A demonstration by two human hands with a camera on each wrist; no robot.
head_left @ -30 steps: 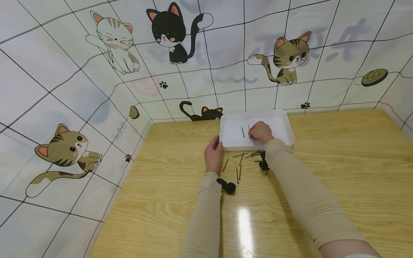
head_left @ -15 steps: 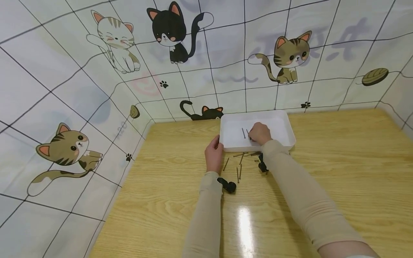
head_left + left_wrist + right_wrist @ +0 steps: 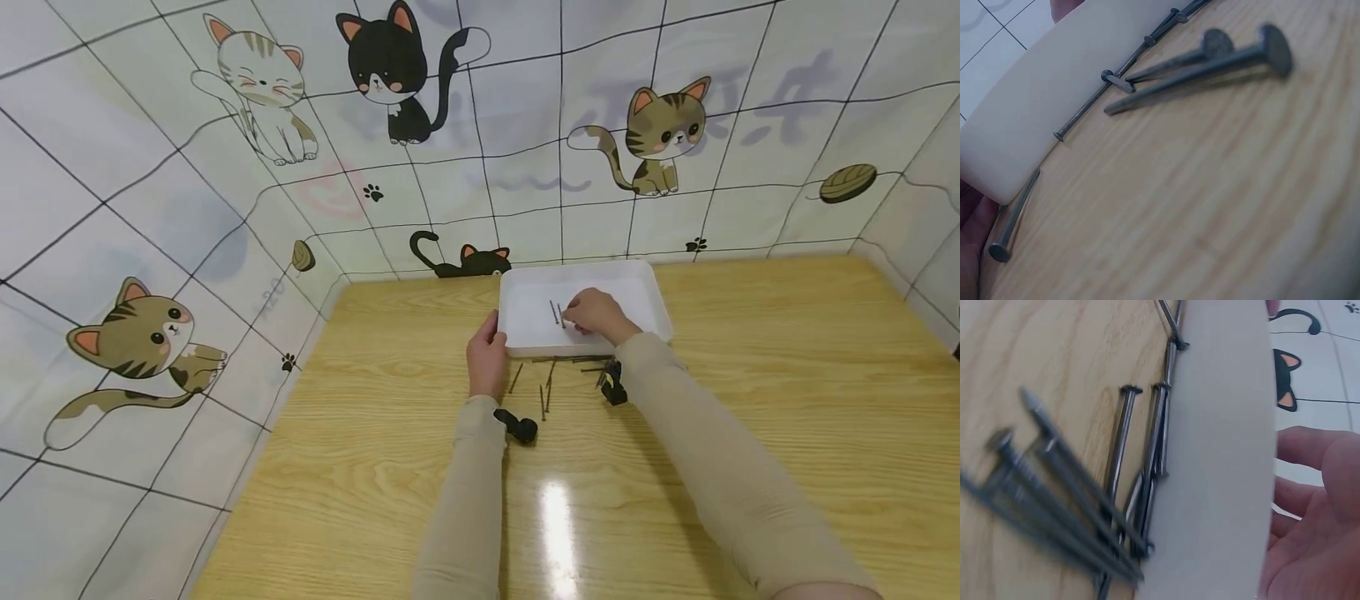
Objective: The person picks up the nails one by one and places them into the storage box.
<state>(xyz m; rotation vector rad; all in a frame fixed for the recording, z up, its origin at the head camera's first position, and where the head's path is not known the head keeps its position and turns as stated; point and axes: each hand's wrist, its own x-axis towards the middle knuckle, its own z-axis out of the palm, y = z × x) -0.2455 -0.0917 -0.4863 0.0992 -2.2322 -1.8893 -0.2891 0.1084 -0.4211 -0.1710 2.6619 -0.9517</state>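
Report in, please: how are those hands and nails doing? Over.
Left hand against left side of white tray. Right hand inside, beside two nails. Possible obstacle: loose nails on table before tray.

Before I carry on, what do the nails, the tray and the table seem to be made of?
Nails: probably steel, dull grey with a faint sheen along the shanks.
Tray: likely plastic, smooth and white with rounded corners.
Table: wood or wood-look laminate; pale grain, glossy enough to reflect a light streak.
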